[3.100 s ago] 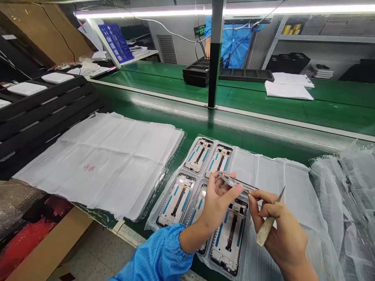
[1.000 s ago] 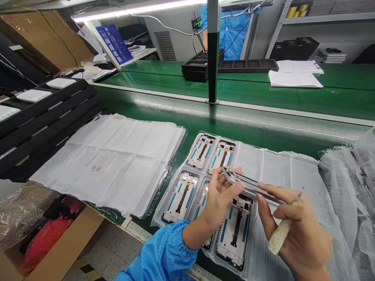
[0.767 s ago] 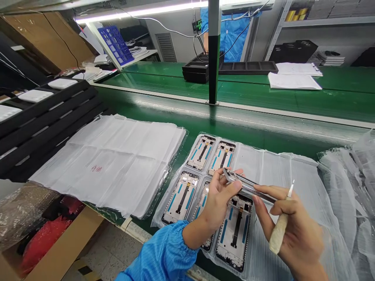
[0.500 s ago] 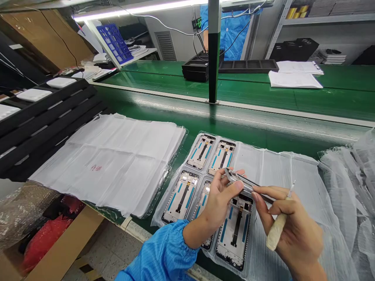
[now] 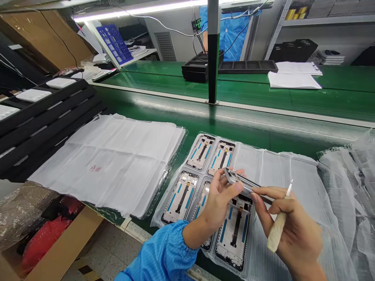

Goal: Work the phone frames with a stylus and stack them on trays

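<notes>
Tilted on edge above the tray, a phone frame (image 5: 241,182) is held between both hands. My left hand (image 5: 220,197) pinches its left end, thumb on the near side. With thumb and forefinger, my right hand (image 5: 290,222) grips the other end. A thin tool with a pale, tape-wrapped handle (image 5: 277,233) is also tucked in my right hand, its white tip pointing up. Below lie several more phone frames (image 5: 181,197) with black flex cables and blue strips, in a clear plastic tray (image 5: 158,218). The hands partly cover some of them.
White foam sheet (image 5: 281,168) covers the tray's right part. At left lies a sheet-covered stack of trays (image 5: 117,156). Crumpled clear trays (image 5: 351,187) stand at the right edge. A black post (image 5: 214,70) rises behind; a person in blue (image 5: 233,35) stands beyond.
The tool in my right hand has turned slightly, its tip a little higher and further left. The phone frame has tipped slightly, and both hands keep nearly the same place.
</notes>
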The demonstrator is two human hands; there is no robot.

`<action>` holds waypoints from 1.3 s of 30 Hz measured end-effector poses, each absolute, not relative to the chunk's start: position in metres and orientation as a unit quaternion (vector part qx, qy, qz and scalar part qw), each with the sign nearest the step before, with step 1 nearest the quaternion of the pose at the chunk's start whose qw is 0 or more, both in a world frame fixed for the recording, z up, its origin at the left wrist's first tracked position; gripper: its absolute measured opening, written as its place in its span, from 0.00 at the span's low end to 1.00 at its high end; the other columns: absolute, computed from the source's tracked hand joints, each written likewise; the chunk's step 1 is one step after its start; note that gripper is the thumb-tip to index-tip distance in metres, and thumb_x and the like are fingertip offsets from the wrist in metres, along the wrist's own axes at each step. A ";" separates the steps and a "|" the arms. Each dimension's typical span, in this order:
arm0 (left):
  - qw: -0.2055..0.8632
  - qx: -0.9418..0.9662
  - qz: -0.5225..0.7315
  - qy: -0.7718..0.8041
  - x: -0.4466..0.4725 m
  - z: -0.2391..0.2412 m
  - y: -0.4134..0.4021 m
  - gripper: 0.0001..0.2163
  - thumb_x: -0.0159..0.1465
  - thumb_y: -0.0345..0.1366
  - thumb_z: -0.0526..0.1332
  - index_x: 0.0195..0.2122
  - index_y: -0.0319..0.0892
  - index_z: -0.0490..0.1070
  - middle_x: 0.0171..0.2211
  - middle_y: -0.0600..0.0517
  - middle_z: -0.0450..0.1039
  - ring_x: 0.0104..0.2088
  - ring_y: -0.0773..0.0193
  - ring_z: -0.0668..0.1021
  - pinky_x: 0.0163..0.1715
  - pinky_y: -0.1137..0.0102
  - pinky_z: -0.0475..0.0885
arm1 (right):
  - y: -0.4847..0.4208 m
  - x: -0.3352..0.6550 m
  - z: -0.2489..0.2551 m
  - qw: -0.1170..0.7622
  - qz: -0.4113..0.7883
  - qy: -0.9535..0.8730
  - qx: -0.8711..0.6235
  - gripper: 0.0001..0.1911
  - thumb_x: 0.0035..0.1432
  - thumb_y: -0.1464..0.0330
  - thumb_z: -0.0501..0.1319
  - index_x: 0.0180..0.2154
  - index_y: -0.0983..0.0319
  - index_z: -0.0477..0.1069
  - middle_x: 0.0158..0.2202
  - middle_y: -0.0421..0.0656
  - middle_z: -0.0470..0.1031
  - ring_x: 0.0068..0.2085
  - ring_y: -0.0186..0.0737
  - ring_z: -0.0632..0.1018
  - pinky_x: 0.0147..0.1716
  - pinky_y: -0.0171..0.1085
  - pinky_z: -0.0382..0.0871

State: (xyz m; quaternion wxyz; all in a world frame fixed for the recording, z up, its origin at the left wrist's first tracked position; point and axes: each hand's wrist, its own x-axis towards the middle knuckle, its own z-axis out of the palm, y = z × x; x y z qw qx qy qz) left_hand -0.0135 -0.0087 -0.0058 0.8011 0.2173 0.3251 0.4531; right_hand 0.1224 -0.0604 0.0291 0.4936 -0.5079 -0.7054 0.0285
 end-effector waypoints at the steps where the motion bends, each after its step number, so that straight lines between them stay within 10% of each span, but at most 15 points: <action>1: 0.801 0.221 0.453 0.323 -0.014 -0.006 -0.009 0.37 0.52 0.50 0.79 0.55 0.39 0.63 0.60 0.39 0.73 0.52 0.57 0.79 0.54 0.62 0.72 | -0.061 0.122 0.029 0.498 0.034 -0.703 -0.507 0.14 0.70 0.79 0.65 0.36 0.63 0.61 0.44 0.43 0.77 0.42 0.31 0.80 0.42 0.30 0.73; 17: 0.799 0.218 0.467 0.310 -0.018 -0.005 -0.007 0.38 0.52 0.49 0.79 0.57 0.39 0.64 0.62 0.37 0.71 0.57 0.50 0.78 0.55 0.59 0.74 | -0.066 0.123 0.023 0.517 0.098 -0.665 -0.530 0.14 0.71 0.76 0.65 0.38 0.62 0.60 0.45 0.45 0.76 0.45 0.36 0.80 0.44 0.34 0.71; 25: 0.818 0.118 0.484 0.288 -0.020 -0.001 0.006 0.33 0.51 0.48 0.80 0.50 0.37 0.69 0.58 0.36 0.75 0.56 0.43 0.78 0.57 0.50 0.74 | -0.062 0.163 0.024 0.373 0.075 -0.686 -0.620 0.26 0.76 0.46 0.60 0.38 0.60 0.58 0.55 0.45 0.76 0.38 0.37 0.83 0.30 0.32 0.72; 30: 0.841 0.076 0.474 0.249 -0.023 -0.004 0.010 0.34 0.52 0.43 0.79 0.57 0.37 0.70 0.59 0.38 0.74 0.61 0.41 0.75 0.61 0.47 0.71 | -0.056 0.168 0.016 0.350 0.128 -0.698 -0.612 0.27 0.77 0.44 0.57 0.38 0.59 0.57 0.53 0.45 0.77 0.43 0.41 0.83 0.29 0.32 0.75; 35: 0.863 0.056 0.465 0.189 -0.024 -0.007 0.011 0.29 0.58 0.45 0.74 0.56 0.35 0.75 0.60 0.38 0.74 0.64 0.41 0.72 0.64 0.49 0.68 | -0.053 0.159 0.011 0.373 0.073 -0.695 -0.610 0.30 0.75 0.41 0.58 0.38 0.60 0.56 0.50 0.46 0.78 0.34 0.38 0.82 0.24 0.32 0.71; 39: 0.871 0.042 0.463 0.161 -0.024 -0.006 0.011 0.29 0.71 0.56 0.60 0.59 0.36 0.75 0.64 0.40 0.70 0.65 0.45 0.72 0.65 0.53 0.67 | -0.048 0.152 0.005 0.395 -0.028 -0.721 -0.569 0.27 0.78 0.44 0.56 0.38 0.60 0.57 0.50 0.52 0.76 0.47 0.46 0.81 0.30 0.37 0.70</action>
